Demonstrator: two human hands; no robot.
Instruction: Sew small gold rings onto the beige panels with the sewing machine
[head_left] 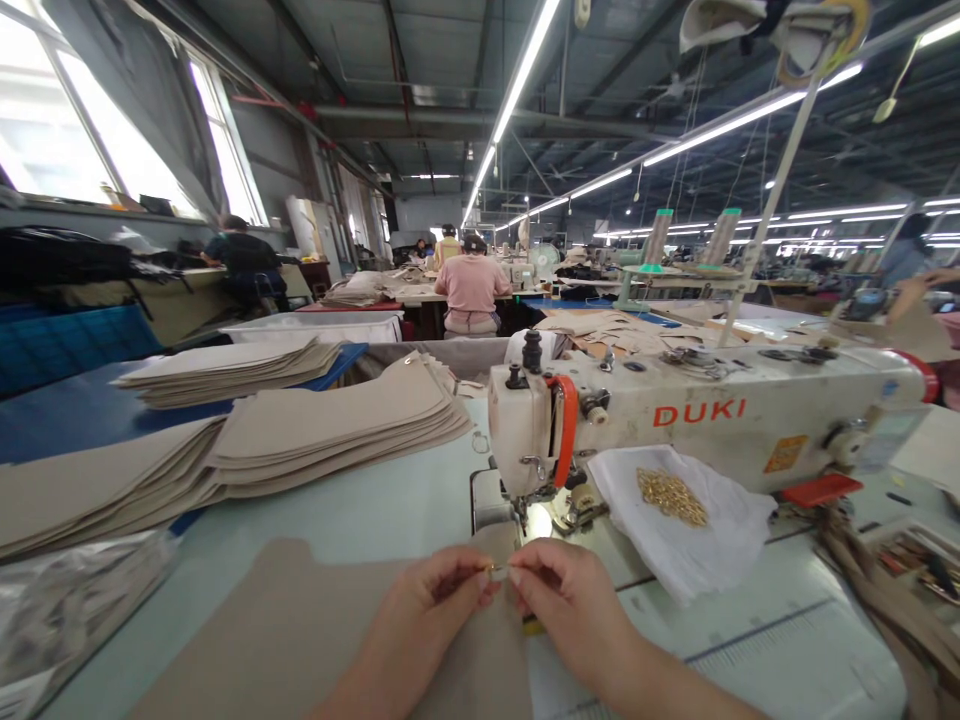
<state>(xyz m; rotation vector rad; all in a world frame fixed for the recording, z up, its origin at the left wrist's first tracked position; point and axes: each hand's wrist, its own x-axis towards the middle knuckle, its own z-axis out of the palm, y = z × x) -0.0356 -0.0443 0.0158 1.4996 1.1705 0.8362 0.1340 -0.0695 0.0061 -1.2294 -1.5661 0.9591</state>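
A small gold-coloured metal piece (pixel 494 568) is pinched between the thumb and forefinger of my left hand (pixel 431 595). My right hand (pixel 562 595) is closed in a pinch just to the right of it; a thin pale bit shows between the two hands, too small to make out. Both hands are above a beige fabric panel (pixel 300 610) that reaches to the needle area of the sewing machine (pixel 697 410). To the right, a heap of gold-coloured metal pieces (pixel 673 497) lies on a crumpled white bag (pixel 712 560).
Stacks of beige panels (pixel 337 425) lie on the left, with a clear plastic bag (pixel 82 600) in front. A thread stand (pixel 675 275) rises behind the machine. A tray of small items (pixel 919 560) is at the far right. Another person (pixel 472 285) sits ahead.
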